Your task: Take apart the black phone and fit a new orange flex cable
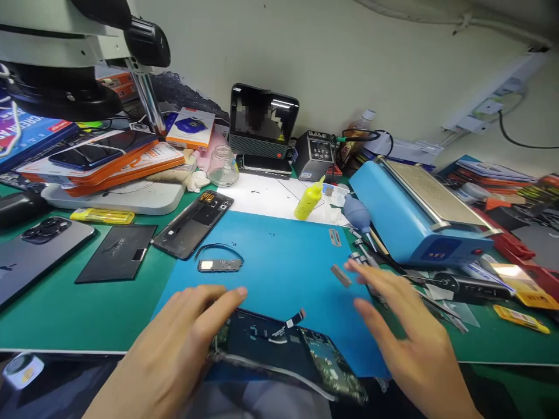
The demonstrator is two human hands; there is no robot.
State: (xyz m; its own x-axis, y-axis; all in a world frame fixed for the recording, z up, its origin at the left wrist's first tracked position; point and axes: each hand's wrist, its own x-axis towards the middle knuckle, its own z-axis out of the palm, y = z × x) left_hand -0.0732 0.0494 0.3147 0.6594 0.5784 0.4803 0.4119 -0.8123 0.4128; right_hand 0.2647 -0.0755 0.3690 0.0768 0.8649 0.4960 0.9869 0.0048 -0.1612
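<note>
An opened phone body [301, 358] tilts above the front edge of the blue mat [279, 285], its circuit board and battery bay exposed. A short flex cable [294, 319] sticks up from its upper edge. My left hand [183, 337] grips the phone's left end; some fingers are hidden beneath. Thumb and fingers apart, my right hand [406, 331] hovers slightly blurred over the mat's right side, holding nothing. Just beyond its fingertips lies a small metal strip [340, 275]. A speaker module [219, 265] and a thin black strip [220, 247] rest farther left.
At left are a phone back cover [194, 224], a flat black battery [117, 253] and a grey phone [43, 253]. A microscope [61, 58] overhangs there. Behind stand a yellow bottle [309, 201] and glass jar [223, 166]. A blue heating machine [419, 215], blower [358, 214] and tweezers [443, 308] occupy the right.
</note>
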